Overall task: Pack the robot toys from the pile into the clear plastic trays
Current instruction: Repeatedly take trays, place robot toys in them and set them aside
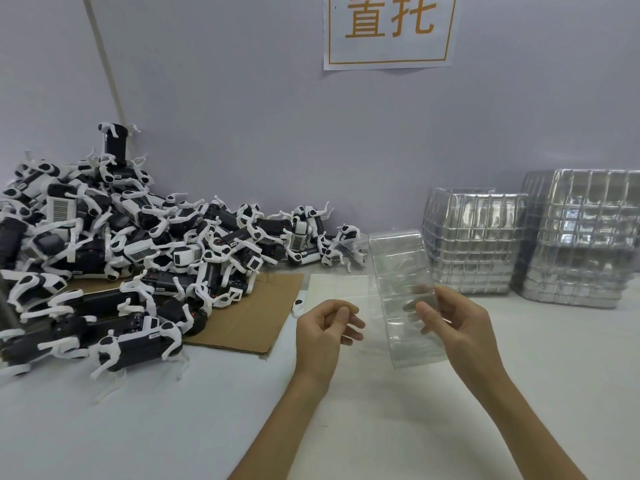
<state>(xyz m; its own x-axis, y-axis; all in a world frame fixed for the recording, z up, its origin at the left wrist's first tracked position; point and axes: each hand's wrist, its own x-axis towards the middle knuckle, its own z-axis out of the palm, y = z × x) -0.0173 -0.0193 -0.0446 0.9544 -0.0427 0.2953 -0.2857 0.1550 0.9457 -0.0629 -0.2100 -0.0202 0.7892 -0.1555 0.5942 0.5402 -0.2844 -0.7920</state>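
A big pile of black-and-white robot dog toys (pixel 138 244) covers the left of the table and reaches along the wall. My right hand (pixel 450 323) grips a clear plastic tray (pixel 398 268) by its right edge and holds it tilted above the table centre. My left hand (pixel 325 323) hovers just left of the tray with its fingers curled, holding nothing and not touching the tray. Two stacks of clear trays, the nearer stack (pixel 474 240) and the taller stack (pixel 581 237), stand at the right against the wall.
A flat brown cardboard sheet (pixel 256 317) lies under the pile's right part. A small white loose part (pixel 298 305) sits by its edge. A pale sheet (pixel 332 289) lies on the white table (pixel 173 427) under the tray. A paper sign (pixel 389 29) hangs on the wall.
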